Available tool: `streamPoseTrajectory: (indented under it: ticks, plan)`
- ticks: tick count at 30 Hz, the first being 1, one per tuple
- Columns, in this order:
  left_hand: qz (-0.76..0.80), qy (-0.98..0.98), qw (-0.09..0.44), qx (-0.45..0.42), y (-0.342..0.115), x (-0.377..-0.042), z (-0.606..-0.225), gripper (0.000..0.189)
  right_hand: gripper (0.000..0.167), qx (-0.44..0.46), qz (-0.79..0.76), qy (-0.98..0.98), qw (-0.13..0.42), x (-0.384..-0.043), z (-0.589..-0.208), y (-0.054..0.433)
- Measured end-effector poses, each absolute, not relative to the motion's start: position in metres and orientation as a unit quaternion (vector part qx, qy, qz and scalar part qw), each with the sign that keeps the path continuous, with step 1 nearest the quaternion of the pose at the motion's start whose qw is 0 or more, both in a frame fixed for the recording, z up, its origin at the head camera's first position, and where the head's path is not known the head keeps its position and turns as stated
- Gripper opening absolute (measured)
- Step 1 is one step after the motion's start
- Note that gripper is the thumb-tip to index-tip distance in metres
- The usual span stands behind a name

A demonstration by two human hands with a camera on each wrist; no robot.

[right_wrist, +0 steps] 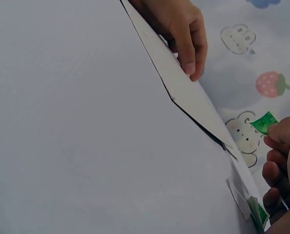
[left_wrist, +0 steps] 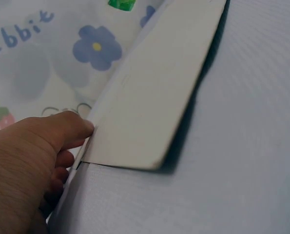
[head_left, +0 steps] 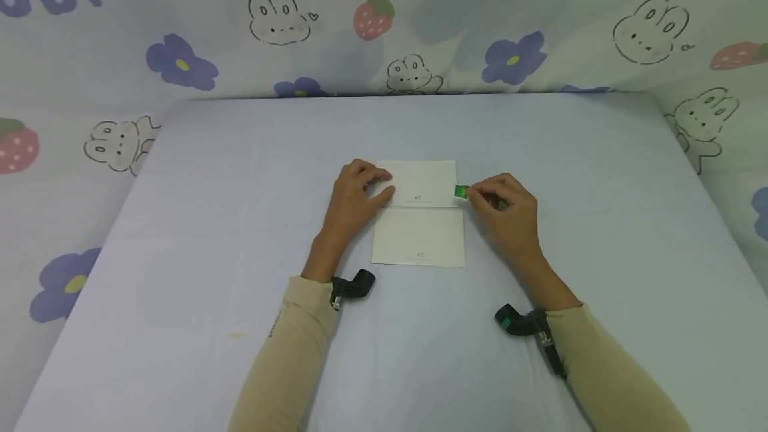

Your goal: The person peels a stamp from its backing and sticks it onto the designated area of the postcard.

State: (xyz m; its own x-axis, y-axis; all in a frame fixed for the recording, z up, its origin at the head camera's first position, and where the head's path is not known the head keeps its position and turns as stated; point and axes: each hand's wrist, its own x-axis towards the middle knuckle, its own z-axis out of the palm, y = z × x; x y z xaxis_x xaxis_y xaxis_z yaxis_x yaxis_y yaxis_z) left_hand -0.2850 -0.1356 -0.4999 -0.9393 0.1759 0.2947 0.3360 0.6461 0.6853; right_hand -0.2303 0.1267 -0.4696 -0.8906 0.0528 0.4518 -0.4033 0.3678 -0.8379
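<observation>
An unfolded cream card [head_left: 418, 237] lies on the white cloth, its two panels meeting at a horizontal crease, each with a small printed mark. My left hand [head_left: 356, 195] rests at the left edge of the upper panel, thumb and fingers touching it. In the right wrist view, the left hand's fingers [right_wrist: 186, 53] press down on the card. My right hand [head_left: 507, 209] pinches a small green paper piece [head_left: 460, 192], which looks like a stamp or sticker, between thumb and forefinger by the upper panel's right edge. Another green-and-white scrap [right_wrist: 258, 214] shows below the right hand's curled fingers.
A white cloth [head_left: 180, 219] covers the table. Behind and beside it hangs a curtain [head_left: 336, 19] printed with rabbits, strawberries and flowers. Black wrist cameras [head_left: 354, 284] are strapped at both sleeve cuffs. A faint yellowish stain [head_left: 237, 335] marks the cloth at front left.
</observation>
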Motion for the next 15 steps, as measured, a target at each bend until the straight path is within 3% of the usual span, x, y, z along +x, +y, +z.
streamPoseTrajectory:
  ticks: [15]
  plan:
    - [-0.386,-0.906,0.104,-0.141,-0.134,-0.285,-0.500,0.020,0.010,0.086,0.548,-0.814,0.172,-0.245,-0.469,0.127]
